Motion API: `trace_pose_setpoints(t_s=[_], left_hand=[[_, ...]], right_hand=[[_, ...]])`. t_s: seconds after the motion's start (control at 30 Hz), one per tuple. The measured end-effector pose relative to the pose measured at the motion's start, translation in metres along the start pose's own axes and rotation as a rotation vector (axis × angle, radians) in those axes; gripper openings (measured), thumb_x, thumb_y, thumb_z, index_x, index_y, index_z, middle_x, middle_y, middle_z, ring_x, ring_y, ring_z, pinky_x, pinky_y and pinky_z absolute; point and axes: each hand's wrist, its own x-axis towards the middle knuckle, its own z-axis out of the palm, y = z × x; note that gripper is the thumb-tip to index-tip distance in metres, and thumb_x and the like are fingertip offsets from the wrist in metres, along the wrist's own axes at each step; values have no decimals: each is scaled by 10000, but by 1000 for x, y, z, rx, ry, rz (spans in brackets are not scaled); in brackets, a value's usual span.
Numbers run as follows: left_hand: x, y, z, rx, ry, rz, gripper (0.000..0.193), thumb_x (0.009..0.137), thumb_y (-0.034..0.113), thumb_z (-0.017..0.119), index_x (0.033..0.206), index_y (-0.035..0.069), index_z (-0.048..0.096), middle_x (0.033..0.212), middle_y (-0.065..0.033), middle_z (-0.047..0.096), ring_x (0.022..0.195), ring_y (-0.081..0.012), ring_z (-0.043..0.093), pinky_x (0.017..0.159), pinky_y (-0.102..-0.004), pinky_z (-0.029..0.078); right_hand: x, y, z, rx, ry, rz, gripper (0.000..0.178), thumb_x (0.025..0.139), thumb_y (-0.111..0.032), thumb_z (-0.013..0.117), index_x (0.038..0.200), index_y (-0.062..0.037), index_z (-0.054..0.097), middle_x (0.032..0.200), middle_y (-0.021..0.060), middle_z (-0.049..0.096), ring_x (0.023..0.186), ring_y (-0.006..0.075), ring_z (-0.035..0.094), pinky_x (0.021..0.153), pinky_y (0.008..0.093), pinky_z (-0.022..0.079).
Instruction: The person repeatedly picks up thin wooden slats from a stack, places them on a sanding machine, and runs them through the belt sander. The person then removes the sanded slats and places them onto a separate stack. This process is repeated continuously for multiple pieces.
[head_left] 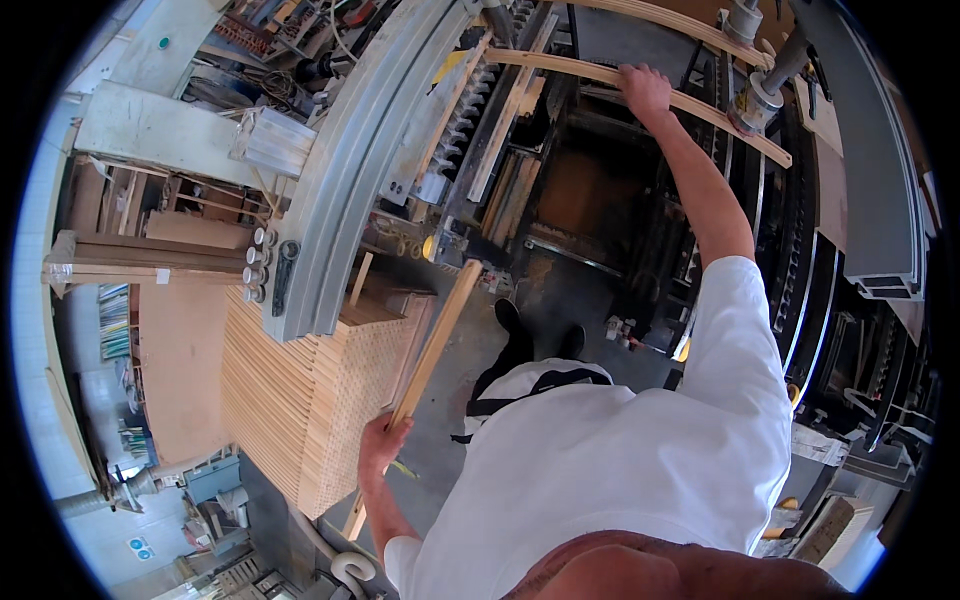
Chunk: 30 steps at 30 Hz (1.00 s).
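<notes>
Left hand (pixel 383 441) covers the middle of the wooden strip (pixel 432 345), at lower centre. Stack of slats (pixel 300 400): its upper end lies under the grey metal beam (pixel 350 190). Upper left, the bench clutter is too small to identify.

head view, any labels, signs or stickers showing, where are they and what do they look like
Small blue square sign with round white symbols: lower left, on the pale floor or wall.
Green round sticker: upper left, on a white panel.
Yellow round tag: centre, on the grey machine frame below the curved metal rail.
No packages or screens show.
</notes>
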Motion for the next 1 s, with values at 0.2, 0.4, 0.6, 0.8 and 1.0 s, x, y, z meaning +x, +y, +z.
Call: trace_pose_setpoints(t_s=[0.2,0.4,0.6,0.8,1.0], left_hand=[[-27,-51,-13,-130,73,-113,284,881,293,693,926,13,691,650,8,572,583,-70,521,539,-251,449],[-73,-134,-33,-500,162,-123,341,863,321,716,940,-7,670,723,-39,605,651,-118,581,581,-260,502],[-85,-182,-68,-626,364,-76,421,920,463,578,958,54,668,698,6,565,616,-99,530,566,-257,434],[21,-187,-117,-887,738,134,304,949,331,609,1012,36,648,729,-5,586,615,-97,559,554,-239,470],[167,-206,-196,-433,1009,-56,423,796,397,686,767,-25,661,719,-137,648,668,-238,629,676,-398,501]], right_hand=[[3,2,-7,-2,-57,42,253,853,-265,615,1080,-166,668,1041,111,645,1020,334,613,856,468,477],[13,-2,-5,-49,-103,127,266,862,-296,607,1057,-120,651,1069,146,650,1050,357,611,879,498,487],[6,-33,-37,41,-190,137,542,870,-332,615,1352,-105,517,1307,190,572,1195,352,556,987,482,453],[-52,-102,-63,692,16,13,434,910,-300,642,1223,-1,612,1120,160,668,1018,268,648,898,343,489],[-201,-225,-112,1191,-267,3,264,900,-65,653,1144,33,637,946,20,661,853,104,610,803,250,499]])
